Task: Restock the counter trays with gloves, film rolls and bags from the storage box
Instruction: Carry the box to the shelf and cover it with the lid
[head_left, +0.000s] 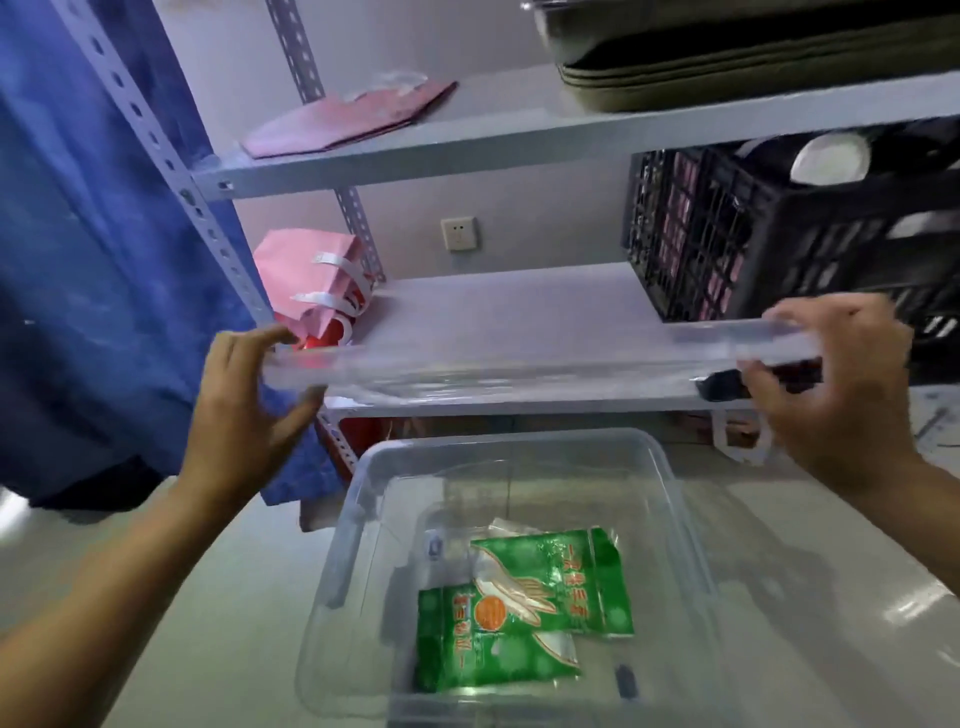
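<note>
Pale, glossy floor (218, 597) fills the lower part of the view, with a grey metal shelf unit (519, 140) rising behind it against a light wall.

Both hands hold a clear plastic lid (519, 364) level above the storage box, one at each end. The left hand (249, 410) grips the lid's left end, fingers on top of the edge and thumb underneath. The right hand (841, 395) grips the right end, fingers curled over the rim; motion blur hides the exact finger placement.

Directly below the lid, the transparent storage box (358, 519) sits open on the floor. Inside it lie two green glove packets (524, 618), overlapping, the upper one tilted across the lower. A crumpled bit of clear plastic (506, 527) shows just behind them.

Behind the lid, on the middle shelf, a pink paper bag (311, 275) with white handles stands to the left of the box, and a black lattice crate (753, 234) holding something white sits to the right. Above that, the upper shelf carries flat pink bags (353, 119) on the left and stacked dark trays (753, 62) on the right. A wall socket (458, 234) shows between the shelves. Left of the box, a blue curtain (93, 260) hangs down to the floor.
</note>
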